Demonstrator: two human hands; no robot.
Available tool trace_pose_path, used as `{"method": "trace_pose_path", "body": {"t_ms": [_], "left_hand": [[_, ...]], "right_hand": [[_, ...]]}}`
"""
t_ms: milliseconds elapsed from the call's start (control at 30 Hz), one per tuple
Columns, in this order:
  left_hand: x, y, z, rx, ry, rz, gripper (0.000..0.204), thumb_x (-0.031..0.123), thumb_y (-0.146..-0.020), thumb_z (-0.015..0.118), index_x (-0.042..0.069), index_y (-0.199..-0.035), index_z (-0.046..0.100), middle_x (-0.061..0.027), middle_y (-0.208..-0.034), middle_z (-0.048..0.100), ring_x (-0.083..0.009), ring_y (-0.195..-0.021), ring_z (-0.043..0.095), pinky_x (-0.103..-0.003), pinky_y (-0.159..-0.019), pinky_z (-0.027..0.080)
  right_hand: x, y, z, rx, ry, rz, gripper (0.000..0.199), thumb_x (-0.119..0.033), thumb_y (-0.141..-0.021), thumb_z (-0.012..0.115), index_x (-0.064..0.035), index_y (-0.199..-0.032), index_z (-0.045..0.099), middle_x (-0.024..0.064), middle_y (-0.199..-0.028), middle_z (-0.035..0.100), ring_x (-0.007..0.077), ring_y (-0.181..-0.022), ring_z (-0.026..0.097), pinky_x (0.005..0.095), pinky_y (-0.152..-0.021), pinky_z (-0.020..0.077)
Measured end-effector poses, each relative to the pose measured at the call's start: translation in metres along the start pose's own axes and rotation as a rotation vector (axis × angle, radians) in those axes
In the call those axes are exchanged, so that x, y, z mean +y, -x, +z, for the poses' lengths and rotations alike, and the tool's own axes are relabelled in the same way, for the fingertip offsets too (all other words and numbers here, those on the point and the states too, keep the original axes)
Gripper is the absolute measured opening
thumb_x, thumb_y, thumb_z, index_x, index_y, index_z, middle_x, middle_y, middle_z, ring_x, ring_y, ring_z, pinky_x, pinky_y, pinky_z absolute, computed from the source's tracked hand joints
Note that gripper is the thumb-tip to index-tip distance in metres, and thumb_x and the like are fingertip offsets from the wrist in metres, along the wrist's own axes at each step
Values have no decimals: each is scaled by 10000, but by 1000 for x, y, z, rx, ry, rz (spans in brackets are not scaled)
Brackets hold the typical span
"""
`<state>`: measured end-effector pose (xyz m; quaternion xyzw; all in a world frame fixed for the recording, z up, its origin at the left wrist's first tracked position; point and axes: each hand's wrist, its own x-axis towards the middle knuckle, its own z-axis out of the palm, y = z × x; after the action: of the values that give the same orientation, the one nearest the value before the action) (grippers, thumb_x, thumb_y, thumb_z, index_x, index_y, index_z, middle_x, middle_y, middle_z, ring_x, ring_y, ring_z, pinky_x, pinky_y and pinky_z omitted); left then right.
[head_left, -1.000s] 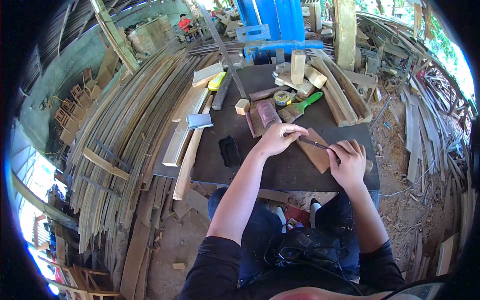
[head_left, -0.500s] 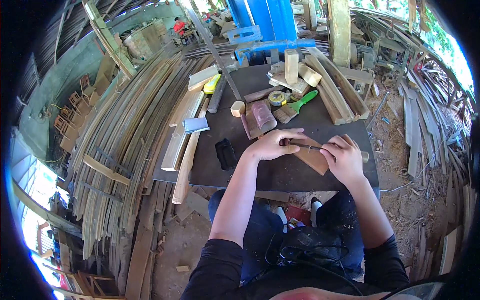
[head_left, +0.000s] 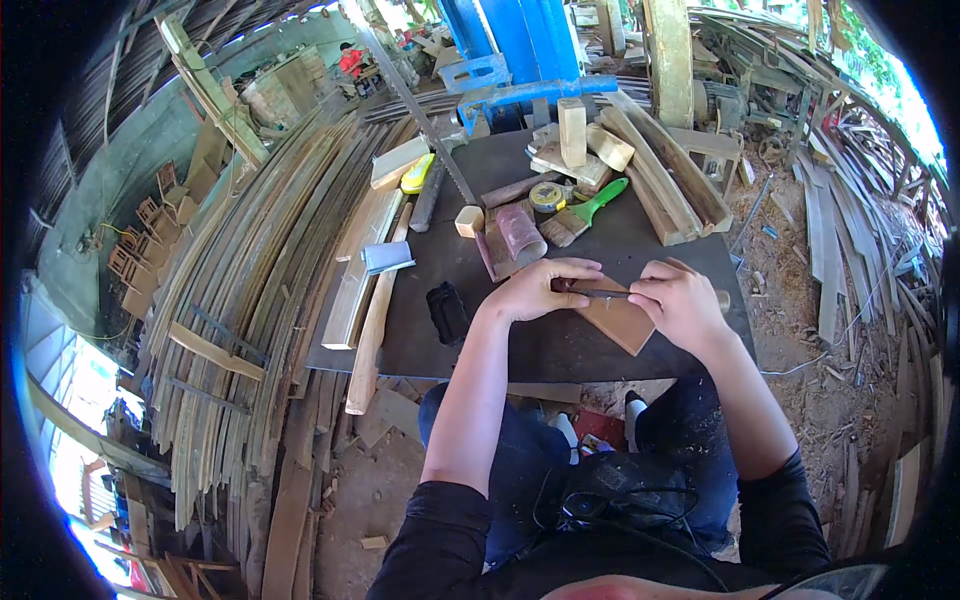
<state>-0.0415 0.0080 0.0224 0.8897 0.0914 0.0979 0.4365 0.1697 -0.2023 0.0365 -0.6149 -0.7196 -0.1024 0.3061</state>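
Observation:
My left hand [head_left: 543, 290] is closed, its thumb and fingers around one end of a slim dark tool [head_left: 608, 294]. The fingers of my right hand [head_left: 683, 303] pinch the other end of it. This tool lies crosswise over a flat brown wooden board [head_left: 622, 326] on the dark tabletop; whether the two touch is not clear. Beyond my right hand shows a light, rounded end [head_left: 723, 300], and I cannot tell if it belongs to the tool. Just past my left hand lies a curled piece of reddish sandpaper [head_left: 518, 234] on a wood piece.
A green-handled brush [head_left: 590, 212], a tape measure [head_left: 549, 197] and wood blocks [head_left: 572, 135] lie farther back on the table [head_left: 410, 340]. Left are a black tray [head_left: 447, 312], folded grey sheet [head_left: 386, 257] and long wood strips [head_left: 367, 310]. Stacked planks [head_left: 260, 270] flank the table.
The whole view has shifted slightly. My right hand has moved a little up and left, nearer my left hand, and both still hold the slim tool.

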Motion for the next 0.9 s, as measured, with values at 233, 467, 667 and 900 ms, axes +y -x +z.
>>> {"method": "trace_pose_path", "body": {"t_ms": [233, 467, 667, 900], "left_hand": [[12, 2, 1, 32, -9, -33, 565, 268, -896, 893, 109, -1413, 729, -56, -1494, 692, -208, -1394, 624, -360, -1174, 473], [24, 20, 17, 182, -130, -14, 547, 301, -842, 940, 87, -1310, 756, -93, -1228, 733, -230, -1163, 694, -375, -1009, 546], [47, 50, 37, 313, -322, -4, 627, 376, -835, 938, 97, -1357, 731, -149, -1221, 709, -343, -1177, 686, -445, -1053, 526], [47, 64, 52, 412, -411, 49, 666, 277, -877, 894, 22, -1449, 667, -172, -1257, 682, -341, -1200, 642, -454, -1082, 499]], "right_hand": [[-11, -5, 10, -19, 11, 27, 212, -338, -918, 798, -127, -915, 776, 22, -951, 671, 280, -945, 711, 446, -766, 611], [-34, 2, 11, 71, 61, 115, 305, -457, -903, 812, -155, -899, 765, 36, -941, 665, 274, -966, 693, 466, -844, 549], [-7, -1, 21, 78, -85, -36, 213, -399, -861, 846, -204, -872, 759, -40, -918, 642, 221, -945, 663, 429, -872, 496], [2, 0, 27, 53, -166, -183, 179, -409, -889, 810, -240, -917, 759, -52, -943, 632, 206, -1008, 656, 424, -901, 480]]}}
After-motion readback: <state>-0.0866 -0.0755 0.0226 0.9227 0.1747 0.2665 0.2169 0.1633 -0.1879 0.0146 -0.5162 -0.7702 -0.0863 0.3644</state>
